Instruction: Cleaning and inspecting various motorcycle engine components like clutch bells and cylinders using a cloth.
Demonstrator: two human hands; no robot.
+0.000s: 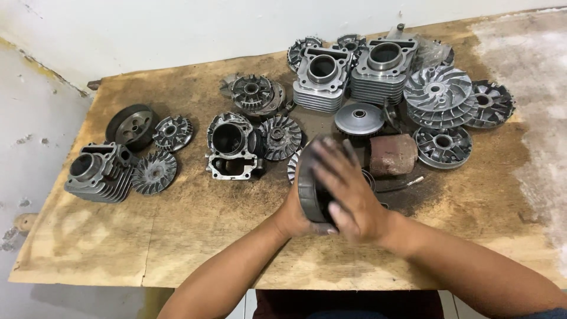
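I am clamping a dark round metal drum (312, 189) between my left hand (293, 215) and right hand (348, 192) (blurred) near the wooden desk's (195, 236) front edge

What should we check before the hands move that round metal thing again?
1. Both hands on the part: left hand is under the dark round drum, right hand lies flat over it. Ok.
2. Drum lifted off the wooden table: cannot tell, the hands hide its underside.
3. Bare table in front of the hands for setting it down: ok.
4. Close neighbours: the rusty brown cylinder and a finned disc sit right behind the drum. Not ok, crowded.
5. Picture sharp enough to see the right hand's fingers: not ok, they are blurred.
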